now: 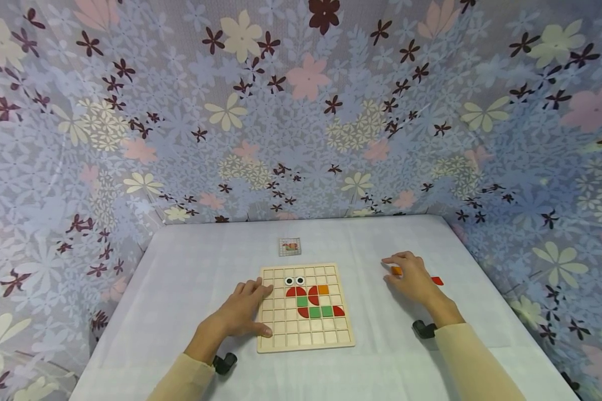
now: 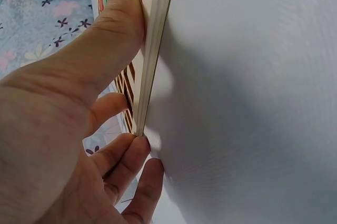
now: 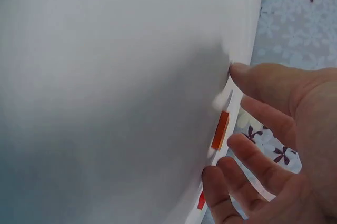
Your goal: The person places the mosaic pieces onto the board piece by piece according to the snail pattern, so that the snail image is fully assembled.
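Observation:
A wooden grid board (image 1: 283,340) lies on the white table. Set in its squares are red rounded pieces (image 1: 313,295), green squares (image 1: 315,313), an orange square (image 1: 323,289) and two eye pieces (image 1: 294,280). My left hand (image 1: 238,312) rests on the board's left side, fingers spread along the edge and thumb (image 2: 124,19) on top near the front corner. To the right of the board, my right hand (image 1: 410,278) hovers low with fingers apart, holding nothing. Beside its fingers lies a loose orange tile (image 3: 220,130), and past the hand a red piece (image 1: 437,280), partly covered.
Behind the board lies a small card (image 1: 290,247) with a grid picture of coloured shapes. Flowered cloth (image 1: 301,111) hangs behind and at both sides of the table. A black strap-like device (image 1: 423,329) sits at each wrist.

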Action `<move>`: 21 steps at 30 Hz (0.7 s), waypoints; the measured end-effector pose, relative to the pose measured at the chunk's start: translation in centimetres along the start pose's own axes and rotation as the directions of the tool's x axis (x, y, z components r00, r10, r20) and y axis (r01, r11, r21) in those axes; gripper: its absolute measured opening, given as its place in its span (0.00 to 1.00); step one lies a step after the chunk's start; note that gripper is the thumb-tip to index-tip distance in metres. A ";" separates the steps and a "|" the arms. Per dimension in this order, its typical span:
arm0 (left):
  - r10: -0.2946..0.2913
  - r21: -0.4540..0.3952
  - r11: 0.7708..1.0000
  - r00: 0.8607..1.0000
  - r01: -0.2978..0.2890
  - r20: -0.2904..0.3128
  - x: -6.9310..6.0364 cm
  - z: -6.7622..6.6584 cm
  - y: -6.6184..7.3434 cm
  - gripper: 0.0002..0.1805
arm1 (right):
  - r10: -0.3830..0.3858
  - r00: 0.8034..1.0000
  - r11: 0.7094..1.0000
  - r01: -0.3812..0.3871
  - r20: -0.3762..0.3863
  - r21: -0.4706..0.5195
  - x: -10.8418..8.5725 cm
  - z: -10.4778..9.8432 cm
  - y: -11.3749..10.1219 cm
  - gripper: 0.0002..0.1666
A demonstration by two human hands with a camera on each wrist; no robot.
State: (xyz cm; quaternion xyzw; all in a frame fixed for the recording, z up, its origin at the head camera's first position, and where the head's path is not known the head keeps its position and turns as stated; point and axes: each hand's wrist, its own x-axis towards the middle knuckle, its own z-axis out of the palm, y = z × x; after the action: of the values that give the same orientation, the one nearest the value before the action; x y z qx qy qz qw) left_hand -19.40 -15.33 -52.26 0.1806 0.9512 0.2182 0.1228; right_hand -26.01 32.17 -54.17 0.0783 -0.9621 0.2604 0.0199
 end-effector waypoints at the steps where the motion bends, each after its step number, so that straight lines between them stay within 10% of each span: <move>1: -0.001 0.000 1.000 1.000 0.001 0.000 0.0 0.0 0.0 0.63 | 0.004 1.000 1.000 -0.004 0.009 -0.004 0.0 0.0 0.1 0.28; 21: -0.003 -0.004 1.000 1.000 0.003 -0.002 -0.1 0.1 0.0 0.63 | -0.039 0.999 0.999 0.038 0.032 0.037 -0.3 -1.0 0.9 0.17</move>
State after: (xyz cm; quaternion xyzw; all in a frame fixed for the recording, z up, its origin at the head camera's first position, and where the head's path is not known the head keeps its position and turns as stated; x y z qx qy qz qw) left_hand -19.32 -15.36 -52.31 0.1784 0.9512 0.2200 0.1223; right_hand -25.87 33.47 -53.72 0.1013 -0.9557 0.2762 0.0077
